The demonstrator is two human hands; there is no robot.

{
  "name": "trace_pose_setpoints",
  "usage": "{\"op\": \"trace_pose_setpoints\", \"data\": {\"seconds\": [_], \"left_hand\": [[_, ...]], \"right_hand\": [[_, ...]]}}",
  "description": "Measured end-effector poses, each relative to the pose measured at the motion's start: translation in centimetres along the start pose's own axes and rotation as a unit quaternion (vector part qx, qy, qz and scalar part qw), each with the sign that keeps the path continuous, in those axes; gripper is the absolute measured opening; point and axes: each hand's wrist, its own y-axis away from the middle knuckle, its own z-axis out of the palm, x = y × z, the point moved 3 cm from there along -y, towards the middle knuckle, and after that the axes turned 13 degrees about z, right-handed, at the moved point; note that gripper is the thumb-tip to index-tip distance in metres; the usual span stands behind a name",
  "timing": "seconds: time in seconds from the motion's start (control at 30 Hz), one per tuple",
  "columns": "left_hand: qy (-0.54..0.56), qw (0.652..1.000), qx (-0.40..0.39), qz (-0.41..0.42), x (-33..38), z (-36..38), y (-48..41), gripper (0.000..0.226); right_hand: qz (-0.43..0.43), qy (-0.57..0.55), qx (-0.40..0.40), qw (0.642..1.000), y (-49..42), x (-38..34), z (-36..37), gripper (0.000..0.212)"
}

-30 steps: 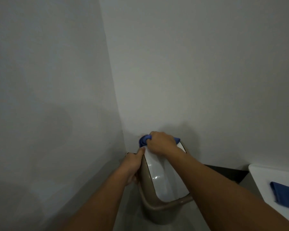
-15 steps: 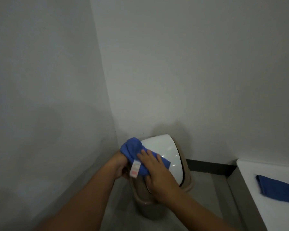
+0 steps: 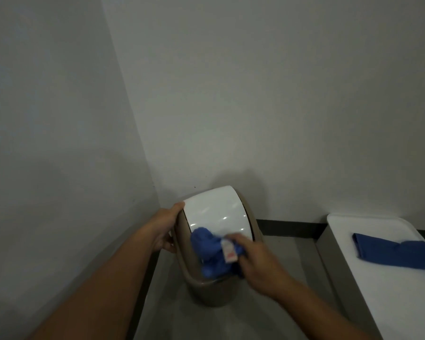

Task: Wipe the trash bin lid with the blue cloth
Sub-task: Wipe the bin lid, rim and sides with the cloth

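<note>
A tan trash bin stands in the room's corner, topped by a glossy white swing lid. My left hand grips the bin's left rim beside the lid. My right hand presses a crumpled blue cloth with a white tag against the near, lower part of the lid. The cloth covers the lid's front edge.
Two grey walls meet just behind the bin. A white tray-like surface sits at the right with a second folded blue cloth on it. Grey floor lies between the bin and that surface, with a dark skirting along the wall.
My right hand drew the cloth from the lid's far top edge down to its near, lower part. My left hand stays on the bin's left rim.
</note>
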Motion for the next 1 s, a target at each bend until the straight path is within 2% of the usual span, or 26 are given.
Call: {"op": "trace_pose_setpoints", "data": {"seconds": [0.1, 0.17, 0.2, 0.23, 0.3, 0.37, 0.47, 0.57, 0.63, 0.77, 0.87, 1.0], "left_hand": [[0.01, 1.0, 0.0, 0.002, -0.1, 0.0, -0.2, 0.062], [0.008, 1.0, 0.0, 0.005, 0.0, 0.1, -0.2, 0.06], [0.007, 1.0, 0.001, 0.006, 0.0, 0.1, -0.1, 0.06], [0.006, 1.0, 0.002, 0.005, 0.0, 0.2, -0.1, 0.06], [0.008, 1.0, 0.001, 0.003, 0.0, 0.3, 0.0, 0.061], [0.012, 1.0, -0.001, 0.001, -0.1, 0.4, 0.0, 0.061], [0.018, 1.0, -0.002, -0.005, -0.2, 0.4, 0.0, 0.063], [0.024, 1.0, -0.006, -0.011, -0.2, 0.4, 0.0, 0.066], [0.028, 0.999, -0.011, -0.013, -0.2, 0.4, 0.0, 0.068], [0.026, 1.0, -0.004, -0.008, -0.3, 0.0, -0.4, 0.069], [0.026, 1.0, 0.007, -0.002, -0.1, -0.2, -0.5, 0.065], [0.027, 1.0, 0.01, 0.001, 0.1, -0.2, -0.5, 0.056]], "right_hand": [[-0.016, 0.009, 0.188, 0.982, -0.4, -1.3, -5.0, 0.037], [0.005, 0.09, 0.228, 0.969, -0.7, -1.7, -6.5, 0.032], [0.05, 0.159, 0.199, 0.966, -1.2, -1.8, -6.3, 0.032], [0.116, 0.239, 0.137, 0.954, -1.6, -1.7, -5.3, 0.033], [0.22, 0.358, -0.001, 0.907, -1.5, -1.2, -2.0, 0.031], [0.201, 0.404, -0.029, 0.892, -0.7, -1.3, 1.2, 0.025], [0.169, 0.428, 0.017, 0.888, -0.2, -1.4, 3.0, 0.019], [0.147, 0.457, -0.016, 0.877, -1.7, -1.5, 3.2, 0.016], [0.166, 0.415, -0.056, 0.893, -2.9, -1.2, 3.2, 0.02], [0.194, 0.188, -0.135, 0.953, -3.8, -0.2, 3.2, 0.029], [0.2, 0.03, -0.111, 0.973, -3.5, 0.0, 3.5, 0.024], [0.198, -0.13, -0.06, 0.97, -3.3, -0.5, 4.6, 0.024]]}}
